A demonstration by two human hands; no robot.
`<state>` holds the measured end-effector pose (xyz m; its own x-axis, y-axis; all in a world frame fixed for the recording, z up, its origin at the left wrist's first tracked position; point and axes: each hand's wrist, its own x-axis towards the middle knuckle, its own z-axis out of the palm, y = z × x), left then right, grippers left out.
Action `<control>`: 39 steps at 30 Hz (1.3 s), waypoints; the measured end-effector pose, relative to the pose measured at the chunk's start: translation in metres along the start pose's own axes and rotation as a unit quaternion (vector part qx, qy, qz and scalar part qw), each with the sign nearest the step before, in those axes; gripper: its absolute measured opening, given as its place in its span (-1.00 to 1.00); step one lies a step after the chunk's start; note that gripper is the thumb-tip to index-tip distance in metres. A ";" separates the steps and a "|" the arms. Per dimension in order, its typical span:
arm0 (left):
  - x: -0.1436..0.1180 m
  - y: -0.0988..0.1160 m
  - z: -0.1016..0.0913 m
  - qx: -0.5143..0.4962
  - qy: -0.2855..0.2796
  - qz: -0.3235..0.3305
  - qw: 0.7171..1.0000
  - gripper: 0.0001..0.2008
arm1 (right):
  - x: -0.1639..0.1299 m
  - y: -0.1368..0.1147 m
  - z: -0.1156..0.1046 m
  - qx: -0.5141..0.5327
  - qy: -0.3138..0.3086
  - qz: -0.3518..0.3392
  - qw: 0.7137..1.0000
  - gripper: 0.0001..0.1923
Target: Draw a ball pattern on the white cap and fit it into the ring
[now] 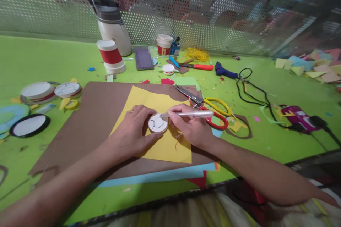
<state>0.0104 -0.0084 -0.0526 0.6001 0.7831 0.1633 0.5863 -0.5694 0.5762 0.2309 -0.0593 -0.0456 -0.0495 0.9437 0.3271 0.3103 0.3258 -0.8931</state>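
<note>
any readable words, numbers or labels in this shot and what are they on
None can be read.
Red-banded cup: no print visible.
Small tub: label marks too small.
Purple flat thing: blurred out.
Round disc under left hand, by right hand: drawn lines only.

A yellow paper sheet point(160, 138) lies on brown card point(87, 127), all on a bright green table point(39, 60). The round lid point(158, 123) is white with black cracked lines and a tan rim. At two o'clock from it lie scissors point(213, 111) with yellow and red handles; at eleven o'clock stands a white cup point(111, 56) with a red band.
</note>
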 end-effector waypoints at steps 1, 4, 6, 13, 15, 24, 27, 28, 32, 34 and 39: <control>0.000 0.001 0.000 0.000 0.000 -0.002 1.000 -0.55 | 0.001 0.000 0.000 -0.004 -0.001 0.001 1.000 -0.86; 0.000 0.004 -0.001 -0.003 -0.009 -0.013 1.000 -0.55 | 0.002 0.001 0.001 -0.001 -0.003 -0.005 1.000 -0.85; -0.001 0.004 -0.002 -0.001 -0.010 -0.019 1.000 -0.49 | 0.003 0.002 0.001 0.007 0.000 -0.007 1.000 -0.84; -0.005 -0.001 0.000 -0.019 0.009 -0.008 1.000 -0.39 | 0.004 0.005 0.000 0.031 -0.010 -0.002 0.999 -0.82; -0.004 -0.001 0.000 -0.015 0.003 -0.004 1.000 -0.46 | 0.005 0.003 0.000 0.024 -0.016 -0.008 1.000 -0.83; 0.001 0.003 -0.003 -0.014 -0.013 0.008 1.000 -0.57 | 0.007 -0.004 -0.001 -0.027 -0.044 -0.010 0.999 -0.86; 0.001 0.005 -0.004 -0.020 -0.021 -0.002 1.000 -0.58 | 0.007 -0.002 -0.001 -0.033 -0.039 -0.015 0.999 -0.86; 0.001 0.006 -0.005 -0.021 -0.020 -0.004 1.000 -0.58 | 0.007 -0.002 -0.001 -0.032 -0.037 -0.017 0.999 -0.86; 0.001 0.005 -0.004 -0.032 -0.018 -0.003 0.999 -0.61 | 0.006 -0.001 -0.001 -0.024 -0.037 -0.021 0.999 -0.88; 0.001 0.003 -0.003 -0.037 -0.017 -0.002 0.999 -0.63 | 0.006 -0.002 -0.001 -0.026 -0.037 -0.022 0.999 -0.88; -0.001 0.000 0.002 -0.036 0.012 0.023 0.999 -0.67 | 0.008 -0.003 -0.001 -0.039 -0.032 -0.036 0.998 -0.89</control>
<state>0.0105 -0.0098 -0.0543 0.6108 0.7635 0.2097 0.5176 -0.5855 0.6240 0.2307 -0.0532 -0.0400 -0.1346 0.9205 0.3669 0.3772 0.3900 -0.8400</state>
